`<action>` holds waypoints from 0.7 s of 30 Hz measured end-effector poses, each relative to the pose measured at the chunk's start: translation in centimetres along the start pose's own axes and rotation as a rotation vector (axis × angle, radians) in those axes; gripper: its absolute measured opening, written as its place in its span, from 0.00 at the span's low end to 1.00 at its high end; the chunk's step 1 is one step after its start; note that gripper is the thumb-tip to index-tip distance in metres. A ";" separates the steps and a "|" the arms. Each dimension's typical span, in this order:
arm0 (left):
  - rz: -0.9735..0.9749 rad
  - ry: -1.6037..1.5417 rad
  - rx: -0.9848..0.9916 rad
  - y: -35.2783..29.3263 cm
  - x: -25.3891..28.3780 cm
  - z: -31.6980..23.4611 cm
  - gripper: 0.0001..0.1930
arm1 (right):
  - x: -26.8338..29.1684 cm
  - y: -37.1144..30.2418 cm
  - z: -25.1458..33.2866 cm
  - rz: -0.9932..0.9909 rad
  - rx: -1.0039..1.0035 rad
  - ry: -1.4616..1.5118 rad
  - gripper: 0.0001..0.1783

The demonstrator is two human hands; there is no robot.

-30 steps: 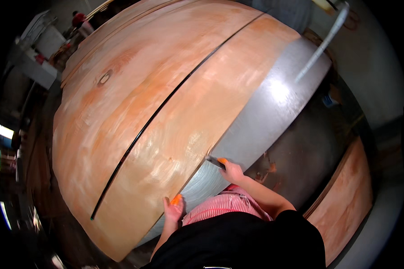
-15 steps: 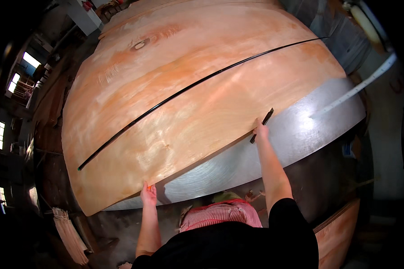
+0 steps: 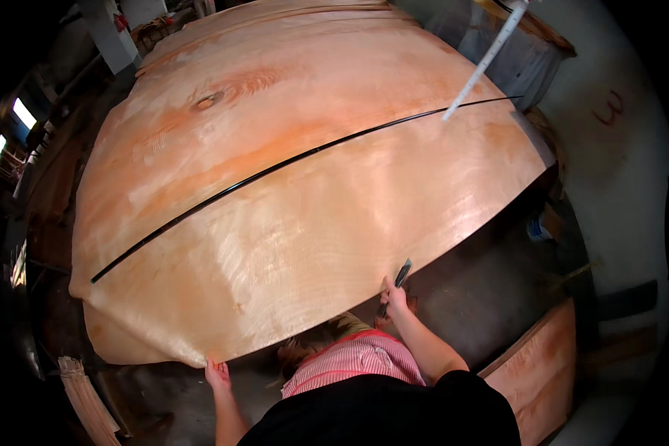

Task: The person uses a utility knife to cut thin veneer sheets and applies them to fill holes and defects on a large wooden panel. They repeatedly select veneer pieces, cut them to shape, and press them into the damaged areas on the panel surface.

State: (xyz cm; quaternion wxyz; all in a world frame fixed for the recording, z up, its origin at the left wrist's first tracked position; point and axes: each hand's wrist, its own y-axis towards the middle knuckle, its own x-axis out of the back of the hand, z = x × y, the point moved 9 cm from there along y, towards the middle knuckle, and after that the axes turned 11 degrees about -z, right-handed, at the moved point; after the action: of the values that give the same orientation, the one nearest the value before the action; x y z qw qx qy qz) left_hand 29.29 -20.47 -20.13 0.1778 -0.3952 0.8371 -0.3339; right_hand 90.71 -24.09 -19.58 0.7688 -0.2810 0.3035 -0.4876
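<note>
A large, thin sheet of wood veneer is spread in front of me, pale tan with orange patches. My left hand pinches its near edge at the left, where the sheet buckles into a raised fold. Farther right, my right hand is closed around a dark utility knife, tip pointing up and away. Its fingers are also at the veneer's near edge. A long, thin black rod lies across the sheet from lower left to upper right.
A white strip with ruler-like marks hangs over the far right. Grey metal tabletop shows at the right corner. Stacked wood sheets stand at the lower right, and a bundle of veneer strips at the lower left.
Both hands have drawn the veneer's near edge toward me, and it now covers most of the metal surface that was bare. A fold has formed by my left hand.
</note>
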 end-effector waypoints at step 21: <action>0.812 1.064 0.320 -8.3 -0.2 8.1 0.34 | 17.6 -7.6 -6.9 -0.157 0.034 -0.685 0.19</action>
State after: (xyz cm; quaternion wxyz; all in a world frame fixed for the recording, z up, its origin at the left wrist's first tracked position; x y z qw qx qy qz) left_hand 38.47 -27.58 -20.11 -0.0902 0.1983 0.8328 -0.5089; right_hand 87.16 -43.98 -21.94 0.7909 -0.4380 -0.0028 -0.4274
